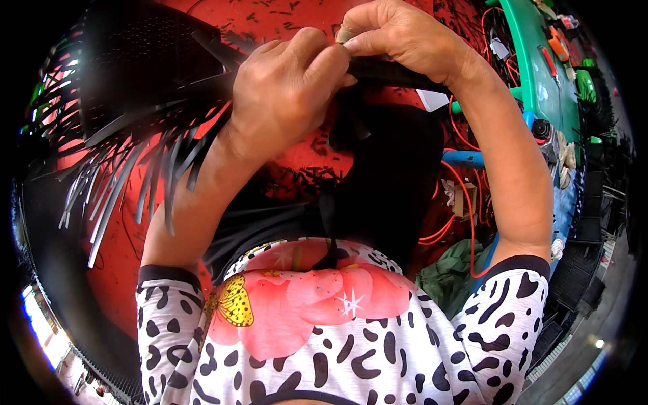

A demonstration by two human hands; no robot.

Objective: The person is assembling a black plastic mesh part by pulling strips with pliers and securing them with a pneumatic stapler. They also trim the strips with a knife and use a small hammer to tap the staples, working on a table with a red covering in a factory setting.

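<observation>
Both my hands work close together at the upper middle, over a black woven piece [145, 54] of flat plastic strips. Its perforated-looking body lies to the upper left, and loose strip ends [118, 189] fan out below it beside my left forearm. My left hand [287, 88] is closed on the black woven edge, knuckles up, its fingertips mostly hidden. My right hand [408, 44] pinches thumb and forefinger together just beside the left knuckles; what lies in the pinch is too small to make out. A pale wrap covers one right fingertip. Beneath that hand runs a dark edge [388, 71].
Short black scraps litter the red ground [317, 152]. At right stands a green-topped table [563, 101] with a red-handled tool [548, 62] and an orange object [557, 44]. A red hose [439, 236], a blue pipe [464, 158] and crumpled green sheeting [449, 273] lie near my right arm.
</observation>
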